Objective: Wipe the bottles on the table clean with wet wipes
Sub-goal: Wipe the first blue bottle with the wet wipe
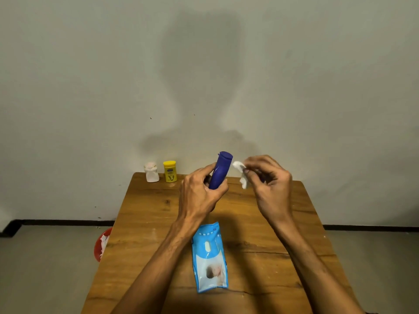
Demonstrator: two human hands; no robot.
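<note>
My left hand point(199, 191) grips a dark blue bottle point(221, 169) by its lower end and holds it raised above the wooden table point(147, 223), tilted with its top up and to the right. My right hand point(269, 180) pinches a crumpled white wet wipe point(241, 173) just right of the bottle's top, apart from it by a small gap. A blue pack of wet wipes point(209, 257) lies flat on the table between my forearms. A yellow bottle point(170, 171) and a white bottle point(151, 172) stand upright at the table's far left corner.
A red bin point(99, 245) with white crumpled wipes in it sits on the floor beside the table's left edge. A plain wall rises right behind the table's far edge. Grey floor lies on both sides.
</note>
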